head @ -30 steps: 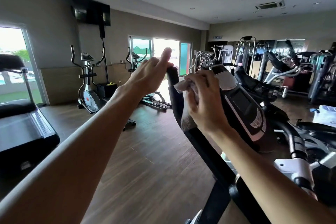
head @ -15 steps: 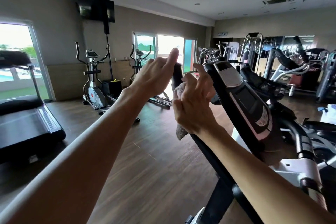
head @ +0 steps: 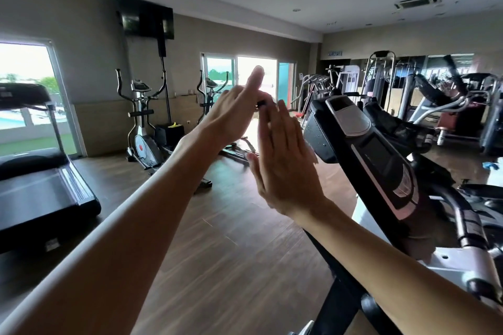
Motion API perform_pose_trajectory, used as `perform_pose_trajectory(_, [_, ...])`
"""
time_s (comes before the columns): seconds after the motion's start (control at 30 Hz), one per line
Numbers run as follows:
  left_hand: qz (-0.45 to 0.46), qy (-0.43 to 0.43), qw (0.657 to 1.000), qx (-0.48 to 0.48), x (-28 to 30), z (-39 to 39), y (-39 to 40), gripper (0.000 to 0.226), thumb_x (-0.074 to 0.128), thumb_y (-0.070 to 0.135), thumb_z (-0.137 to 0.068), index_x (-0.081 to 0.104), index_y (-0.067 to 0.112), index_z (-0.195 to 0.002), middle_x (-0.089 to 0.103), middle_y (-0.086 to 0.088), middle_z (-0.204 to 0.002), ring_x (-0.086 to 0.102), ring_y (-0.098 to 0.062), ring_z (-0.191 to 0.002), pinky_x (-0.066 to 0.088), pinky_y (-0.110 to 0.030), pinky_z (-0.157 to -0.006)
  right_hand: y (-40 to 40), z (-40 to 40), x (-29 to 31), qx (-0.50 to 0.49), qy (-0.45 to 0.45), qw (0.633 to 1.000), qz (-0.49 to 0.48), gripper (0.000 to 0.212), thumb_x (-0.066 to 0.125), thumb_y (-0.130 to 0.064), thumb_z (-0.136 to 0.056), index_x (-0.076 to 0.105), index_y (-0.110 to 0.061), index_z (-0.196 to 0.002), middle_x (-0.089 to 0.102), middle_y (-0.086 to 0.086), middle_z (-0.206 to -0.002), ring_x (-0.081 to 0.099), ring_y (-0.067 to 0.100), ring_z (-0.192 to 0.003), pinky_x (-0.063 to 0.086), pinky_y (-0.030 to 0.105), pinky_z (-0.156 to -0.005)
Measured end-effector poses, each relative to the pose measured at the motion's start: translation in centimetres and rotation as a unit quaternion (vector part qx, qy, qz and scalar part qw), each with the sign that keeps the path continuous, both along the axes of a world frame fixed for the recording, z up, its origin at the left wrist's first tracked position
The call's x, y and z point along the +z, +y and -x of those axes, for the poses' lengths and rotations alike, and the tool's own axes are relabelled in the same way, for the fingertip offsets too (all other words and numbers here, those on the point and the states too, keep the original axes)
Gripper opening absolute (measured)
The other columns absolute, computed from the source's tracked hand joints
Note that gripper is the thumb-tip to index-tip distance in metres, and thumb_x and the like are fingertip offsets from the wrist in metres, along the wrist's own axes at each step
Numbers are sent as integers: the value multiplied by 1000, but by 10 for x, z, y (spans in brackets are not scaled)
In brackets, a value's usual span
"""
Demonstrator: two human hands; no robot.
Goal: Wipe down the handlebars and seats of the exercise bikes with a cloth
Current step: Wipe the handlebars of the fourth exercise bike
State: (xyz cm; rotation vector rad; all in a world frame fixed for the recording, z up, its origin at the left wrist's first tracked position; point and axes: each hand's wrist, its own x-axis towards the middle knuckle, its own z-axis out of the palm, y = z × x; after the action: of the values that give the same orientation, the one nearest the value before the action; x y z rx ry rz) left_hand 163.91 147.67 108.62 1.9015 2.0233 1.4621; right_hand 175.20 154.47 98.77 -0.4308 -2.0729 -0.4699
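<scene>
The exercise bike's black handlebar (head: pixel 261 103) rises between my hands, and only its tip shows. My left hand (head: pixel 234 114) is closed around the bar's top from the left, with one finger pointing up. My right hand (head: pixel 283 163) lies flat along the bar with its fingers straight, pressing the cloth (head: pixel 313 156) against it. Only a pale corner of the cloth shows past the palm. The bike's black and silver console (head: pixel 364 141) stands just right of my right hand. No seat is in view.
A treadmill (head: pixel 40 193) stands at the left. Two ellipticals (head: pixel 141 122) stand by the far wall under a wall TV (head: pixel 147 19). Weight machines (head: pixel 381 84) fill the back right. Another grip (head: pixel 468 223) juts out at the right. The floor is wood.
My right hand has slid up the handlebar and flattened out, hiding most of the cloth. My left hand stays at the bar's top. My head has moved closer.
</scene>
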Motion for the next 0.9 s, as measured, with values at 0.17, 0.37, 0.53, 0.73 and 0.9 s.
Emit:
perform_pose_trajectory(0.17, [10, -71, 997, 3, -1, 4, -4, 97, 6, 85, -85, 74, 28, -124, 66, -1, -138, 59, -12, -129, 35, -50, -117, -1, 21, 18, -7, 50, 999, -10, 64, 36, -24, -103, 19, 0, -160, 12, 20, -169, 6, 33, -158, 10, 48, -128])
perform_pose_trajectory(0.37, [-4, -73, 997, 20, -2, 7, -3, 82, 1, 64, -105, 77, 36, -114, 73, 11, -123, 67, -3, -105, 38, -50, -110, 5, 1, 22, 233, 176, 946, 138, 89, 71, 0, -89, 17, 2, -159, -9, 19, -168, -8, -3, -153, 23, 3, -111])
perform_pose_trajectory(0.53, [3, -75, 997, 21, -4, 9, -4, 87, -1, 71, -99, 73, 34, -123, 70, 10, -131, 65, -4, -111, 37, -56, -111, 26, 21, 19, 117, 195, 965, 131, 82, 67, -36, -93, 29, -5, -158, 22, 17, -166, 18, 32, -156, 26, 47, -124])
perform_pose_trajectory(0.73, [-10, -99, 995, 5, -4, 7, 2, 83, 4, 76, -93, 78, 41, -103, 75, 14, -118, 65, -3, -115, 37, -57, -114, 23, 32, 37, 110, 230, 951, 176, 79, 65, -33, -90, 32, -7, -156, 49, 13, -144, 52, 28, -131, 50, 38, -96])
perform_pose_trajectory(0.9, [-20, -98, 995, 12, -11, 10, -1, 84, 4, 73, -98, 75, 33, -122, 73, 12, -124, 67, -3, -112, 40, -51, -110, 15, 20, 17, 130, 198, 953, 191, 92, 70, -25, -92, 13, 0, -160, 50, 17, -143, 57, 28, -126, 51, 31, -96])
